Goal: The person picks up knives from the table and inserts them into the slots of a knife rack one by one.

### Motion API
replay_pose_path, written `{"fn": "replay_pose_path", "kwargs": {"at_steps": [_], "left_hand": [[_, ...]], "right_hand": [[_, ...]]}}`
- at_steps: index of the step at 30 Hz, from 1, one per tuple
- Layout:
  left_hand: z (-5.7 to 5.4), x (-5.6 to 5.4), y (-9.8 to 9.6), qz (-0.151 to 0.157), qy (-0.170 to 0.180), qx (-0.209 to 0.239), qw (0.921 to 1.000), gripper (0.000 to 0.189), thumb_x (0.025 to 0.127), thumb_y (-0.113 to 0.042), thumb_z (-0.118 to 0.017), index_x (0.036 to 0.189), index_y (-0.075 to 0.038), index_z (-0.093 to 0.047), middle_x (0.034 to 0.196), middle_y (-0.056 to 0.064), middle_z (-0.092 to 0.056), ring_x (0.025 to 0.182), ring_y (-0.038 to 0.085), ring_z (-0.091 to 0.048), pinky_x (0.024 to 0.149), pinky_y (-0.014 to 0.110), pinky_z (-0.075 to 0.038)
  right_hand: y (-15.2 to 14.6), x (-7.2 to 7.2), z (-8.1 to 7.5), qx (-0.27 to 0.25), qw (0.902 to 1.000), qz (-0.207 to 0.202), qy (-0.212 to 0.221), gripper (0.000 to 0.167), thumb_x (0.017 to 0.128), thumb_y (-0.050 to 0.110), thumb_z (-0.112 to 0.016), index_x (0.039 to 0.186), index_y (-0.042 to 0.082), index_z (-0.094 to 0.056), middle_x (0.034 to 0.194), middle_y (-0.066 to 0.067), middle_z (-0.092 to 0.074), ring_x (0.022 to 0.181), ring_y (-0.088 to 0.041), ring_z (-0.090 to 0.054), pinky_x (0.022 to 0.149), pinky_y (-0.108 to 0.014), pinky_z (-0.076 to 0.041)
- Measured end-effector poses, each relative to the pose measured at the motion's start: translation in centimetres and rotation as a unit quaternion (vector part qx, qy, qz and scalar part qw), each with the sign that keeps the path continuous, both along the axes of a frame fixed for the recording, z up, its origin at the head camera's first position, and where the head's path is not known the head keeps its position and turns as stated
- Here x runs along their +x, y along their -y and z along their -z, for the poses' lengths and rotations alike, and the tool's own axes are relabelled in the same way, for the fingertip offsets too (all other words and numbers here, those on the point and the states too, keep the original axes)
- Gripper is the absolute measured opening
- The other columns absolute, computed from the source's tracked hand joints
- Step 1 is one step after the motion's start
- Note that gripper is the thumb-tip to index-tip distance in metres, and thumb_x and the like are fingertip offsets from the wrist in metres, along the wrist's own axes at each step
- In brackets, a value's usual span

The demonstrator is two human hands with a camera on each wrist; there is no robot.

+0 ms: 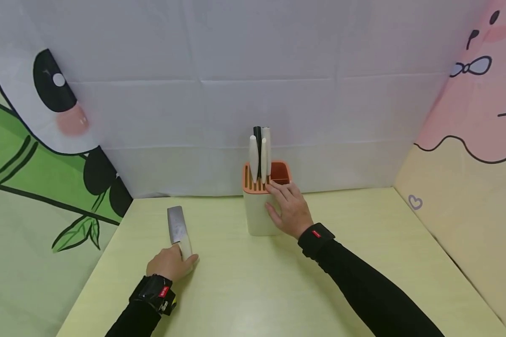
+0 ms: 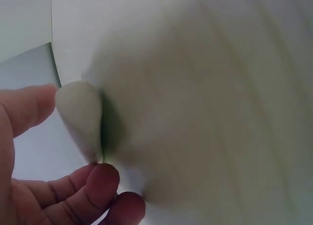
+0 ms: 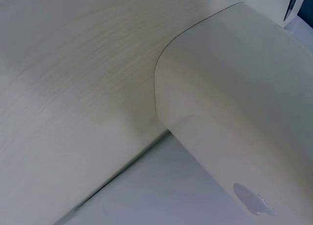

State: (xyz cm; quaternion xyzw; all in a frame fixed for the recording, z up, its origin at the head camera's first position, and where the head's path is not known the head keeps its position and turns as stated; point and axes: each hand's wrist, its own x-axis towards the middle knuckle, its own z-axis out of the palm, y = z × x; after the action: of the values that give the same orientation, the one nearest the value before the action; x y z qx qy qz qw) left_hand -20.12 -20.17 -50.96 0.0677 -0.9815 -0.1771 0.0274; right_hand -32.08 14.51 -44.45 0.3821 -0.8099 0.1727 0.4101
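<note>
On the left of the table, my left hand (image 1: 170,263) holds a cleaver (image 1: 177,224) by its white handle, the wide blade pointing away from me. Seen from the left wrist, the handle's rounded butt (image 2: 79,112) sits between thumb and fingers, close over the tabletop. My right hand (image 1: 293,210) rests against the front right of a cream knife block (image 1: 257,217), with fairly straight fingers at its orange rim and the thumb on the front face. Several white handles (image 1: 253,157) and a black handle (image 1: 257,133) stand upright in its slots. The right wrist view shows the block's side (image 3: 234,88) without the fingers.
The pale wooden table (image 1: 236,290) ends at a white cloth backdrop (image 1: 173,117) close behind the knife block. An orange-rimmed open compartment (image 1: 280,174) lies right of the slots. Cartoon-printed panels (image 1: 468,196) flank the table.
</note>
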Motion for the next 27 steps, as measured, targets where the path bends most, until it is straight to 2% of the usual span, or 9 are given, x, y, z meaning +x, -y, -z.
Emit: {"fn": "replay_pose_path", "kwargs": {"at_steps": [4, 7, 15, 19, 22, 24, 27], "left_hand": [[0.7, -0.1, -0.5, -0.004, 0.021, -0.003, 0.9998, 0.053, 0.086, -0.051, -0.067, 0.058, -0.010, -0.045, 0.051, 0.000, -0.040, 0.046, 0.017, -0.040, 0.041, 0.030, -0.025], [0.7, -0.2, -1.0, -0.003, 0.033, -0.009, 0.9994, 0.056, 0.087, -0.050, -0.064, 0.053, -0.011, -0.043, 0.049, -0.001, -0.038, 0.045, 0.017, -0.039, 0.041, 0.030, -0.025], [0.3, 0.1, -3.0, 0.007, 0.027, -0.016, 0.9995, 0.055, 0.093, -0.044, -0.057, 0.051, -0.012, -0.042, 0.049, 0.002, -0.043, 0.044, 0.018, -0.043, 0.040, 0.032, -0.031], [0.3, 0.4, -3.8, 0.035, 0.001, -0.029, 0.9990, 0.045, 0.095, -0.028, -0.054, 0.055, -0.010, -0.047, 0.051, 0.004, -0.045, 0.046, 0.019, -0.044, 0.040, 0.033, -0.033], [0.5, 0.4, -4.4, 0.065, -0.037, -0.048, 0.9960, 0.030, 0.090, -0.013, -0.057, 0.060, -0.008, -0.050, 0.055, 0.005, -0.047, 0.048, 0.019, -0.045, 0.041, 0.035, -0.035], [0.7, 0.4, -4.7, 0.094, -0.075, -0.063, 0.9908, 0.020, 0.083, -0.006, -0.062, 0.065, -0.006, -0.054, 0.059, 0.005, -0.049, 0.052, 0.020, -0.048, 0.042, 0.035, -0.038], [1.0, 0.1, -5.2, 0.146, -0.129, -0.081, 0.9776, 0.015, 0.075, 0.004, -0.068, 0.071, -0.005, -0.056, 0.070, 0.005, -0.050, 0.063, 0.023, -0.051, 0.050, 0.036, -0.044]], "right_hand": [[-0.3, 0.0, 0.1, 0.005, 1.0000, 0.001, -0.008, 0.051, 0.090, 0.024, -0.067, 0.135, 0.005, -0.055, 0.134, -0.010, -0.057, 0.106, -0.029, -0.050, 0.098, -0.042, -0.041], [-0.4, -0.1, 0.1, 0.007, 0.9999, 0.002, -0.010, 0.051, 0.089, 0.024, -0.067, 0.135, 0.004, -0.055, 0.134, -0.011, -0.057, 0.105, -0.029, -0.050, 0.098, -0.042, -0.041], [-0.3, 0.0, -0.4, 0.031, 0.9995, -0.001, 0.009, 0.053, 0.091, 0.027, -0.066, 0.137, 0.005, -0.053, 0.139, -0.011, -0.054, 0.106, -0.030, -0.050, 0.098, -0.042, -0.040], [-0.4, 0.0, -0.3, 0.039, 0.9991, 0.003, 0.014, 0.056, 0.090, 0.028, -0.067, 0.138, 0.005, -0.052, 0.140, -0.011, -0.053, 0.108, -0.030, -0.050, 0.099, -0.042, -0.040], [-0.5, 0.0, -0.2, 0.040, 0.9990, 0.004, 0.016, 0.056, 0.091, 0.028, -0.066, 0.139, 0.005, -0.051, 0.140, -0.011, -0.053, 0.108, -0.030, -0.050, 0.100, -0.041, -0.039], [-0.5, 0.0, -0.3, 0.040, 0.9990, 0.004, 0.016, 0.055, 0.091, 0.028, -0.066, 0.139, 0.005, -0.051, 0.140, -0.011, -0.053, 0.108, -0.030, -0.050, 0.100, -0.041, -0.039], [-0.5, 0.0, -0.3, 0.038, 0.9992, 0.003, 0.013, 0.056, 0.091, 0.028, -0.066, 0.139, 0.005, -0.051, 0.140, -0.012, -0.053, 0.108, -0.030, -0.050, 0.100, -0.041, -0.039]]}}
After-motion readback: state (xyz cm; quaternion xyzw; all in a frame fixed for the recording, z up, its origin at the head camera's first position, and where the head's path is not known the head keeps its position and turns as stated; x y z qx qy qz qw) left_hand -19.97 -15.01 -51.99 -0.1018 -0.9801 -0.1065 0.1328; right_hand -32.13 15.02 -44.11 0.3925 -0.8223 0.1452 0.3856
